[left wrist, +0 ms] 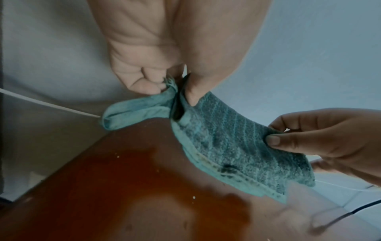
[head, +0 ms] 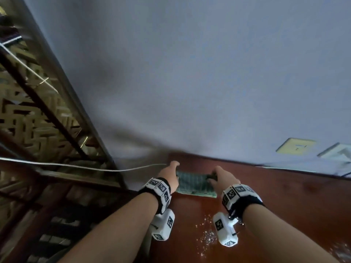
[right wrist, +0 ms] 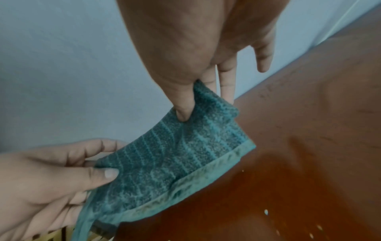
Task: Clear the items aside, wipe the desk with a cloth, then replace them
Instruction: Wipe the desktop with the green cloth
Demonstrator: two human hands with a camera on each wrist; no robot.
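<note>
A teal striped cloth (head: 193, 184) (left wrist: 233, 146) (right wrist: 171, 164) hangs stretched between both hands just above the far left corner of the red-brown wooden desk (head: 284, 205). My left hand (head: 171, 175) (left wrist: 175, 88) pinches the cloth's left edge between thumb and curled fingers. Thumb and forefinger of my right hand (head: 218, 177) (right wrist: 189, 104) pinch its right edge; the other fingers point down. The left hand (right wrist: 82, 172) shows in the right wrist view, the right hand (left wrist: 288, 138) in the left wrist view. White crumbs (head: 207, 232) lie scattered on the desk below my wrists.
A pale wall (head: 190, 73) rises right behind the desk, with two wall plates (head: 296, 146) at the right. A white cable (head: 85, 167) runs off the desk's left corner. A dark wooden frame (head: 62, 88) and patterned floor lie to the left, beyond the desk edge.
</note>
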